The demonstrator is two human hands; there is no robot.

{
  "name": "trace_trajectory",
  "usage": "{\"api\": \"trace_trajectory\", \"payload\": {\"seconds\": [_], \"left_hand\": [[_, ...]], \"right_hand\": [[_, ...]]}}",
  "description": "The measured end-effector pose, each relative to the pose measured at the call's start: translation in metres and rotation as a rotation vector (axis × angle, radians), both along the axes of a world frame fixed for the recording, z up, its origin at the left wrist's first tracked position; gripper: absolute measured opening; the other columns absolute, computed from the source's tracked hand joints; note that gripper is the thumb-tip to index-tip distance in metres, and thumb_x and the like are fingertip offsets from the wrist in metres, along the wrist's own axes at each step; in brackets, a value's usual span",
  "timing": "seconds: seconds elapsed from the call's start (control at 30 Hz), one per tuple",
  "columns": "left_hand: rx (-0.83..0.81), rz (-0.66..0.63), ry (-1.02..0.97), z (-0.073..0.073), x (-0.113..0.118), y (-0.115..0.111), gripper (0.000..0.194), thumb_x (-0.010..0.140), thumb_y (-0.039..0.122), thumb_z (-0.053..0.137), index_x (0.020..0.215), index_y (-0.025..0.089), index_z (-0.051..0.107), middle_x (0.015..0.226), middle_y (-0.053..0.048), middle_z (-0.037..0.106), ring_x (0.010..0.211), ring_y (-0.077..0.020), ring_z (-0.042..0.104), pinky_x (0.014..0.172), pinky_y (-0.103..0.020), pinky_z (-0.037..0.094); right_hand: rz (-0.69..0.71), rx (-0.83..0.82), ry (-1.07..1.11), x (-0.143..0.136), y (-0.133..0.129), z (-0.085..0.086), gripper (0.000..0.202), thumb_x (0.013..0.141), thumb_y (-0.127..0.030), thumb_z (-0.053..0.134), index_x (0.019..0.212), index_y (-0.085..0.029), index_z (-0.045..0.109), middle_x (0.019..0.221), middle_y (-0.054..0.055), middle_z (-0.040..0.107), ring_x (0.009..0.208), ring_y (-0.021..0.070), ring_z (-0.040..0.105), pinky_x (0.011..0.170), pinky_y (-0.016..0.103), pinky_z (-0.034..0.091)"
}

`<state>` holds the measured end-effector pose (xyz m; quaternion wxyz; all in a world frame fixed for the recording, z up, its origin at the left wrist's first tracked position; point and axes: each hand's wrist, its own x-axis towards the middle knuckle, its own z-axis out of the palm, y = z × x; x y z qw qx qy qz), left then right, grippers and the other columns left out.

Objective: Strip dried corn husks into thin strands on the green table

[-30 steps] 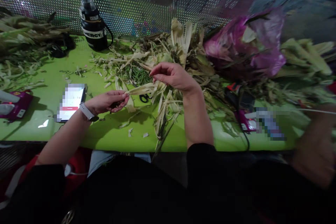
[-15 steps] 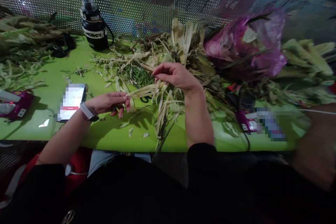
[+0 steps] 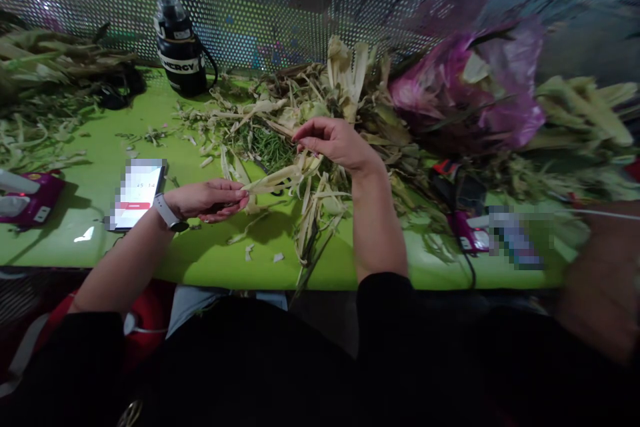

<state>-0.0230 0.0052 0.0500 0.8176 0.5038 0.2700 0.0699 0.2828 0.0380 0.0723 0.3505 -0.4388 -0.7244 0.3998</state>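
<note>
The pale yellow, ribbon-like husk strip (image 3: 275, 180) stretches from nine toward two o'clock, frayed, mid-table; the left hand's (image 3: 213, 201) fingers pinch its end, the right hand's (image 3: 333, 141) curl at its other.

Dim light, with soft shadows (edges blurry and stretched).

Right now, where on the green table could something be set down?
Along the front edge, between the smartwatch and the trailing husk strips, beside small scraps; also between the smartphone and the purple power socket. It is crowded beyond the right hand, where husks pile up to the pink bag.
</note>
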Motion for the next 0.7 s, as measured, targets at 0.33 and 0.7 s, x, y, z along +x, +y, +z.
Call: {"api": "trace_trajectory", "payload": {"seconds": [0.33, 0.7], "left_hand": [[-0.080, -0.082, -0.054, 0.002, -0.006, -0.005, 0.024, 0.083, 0.041, 0.067, 0.076, 0.018, 0.063, 0.047, 0.006, 0.031, 0.032, -0.0029, 0.021, 0.027, -0.012, 0.014], [-0.347, 0.072, -0.586, -0.006, 0.014, -0.027, 0.020, 0.084, 0.024, 0.066, 0.068, 0.016, 0.058, 0.038, 0.011, 0.025, 0.022, -0.0015, 0.016, 0.023, -0.012, 0.017]], "right_hand": [[0.134, -0.085, 0.086, -0.016, -0.001, -0.002, 0.016, 0.083, -0.026, 0.068, 0.095, -0.015, 0.065, 0.079, 0.003, 0.068, 0.070, 0.0112, 0.060, 0.058, 0.021, 0.046], [0.491, -0.249, 0.170, -0.079, 0.001, -0.047, 0.023, 0.083, -0.032, 0.070, 0.098, -0.014, 0.068, 0.090, 0.004, 0.070, 0.076, 0.0094, 0.062, 0.066, 0.021, 0.049]]}}
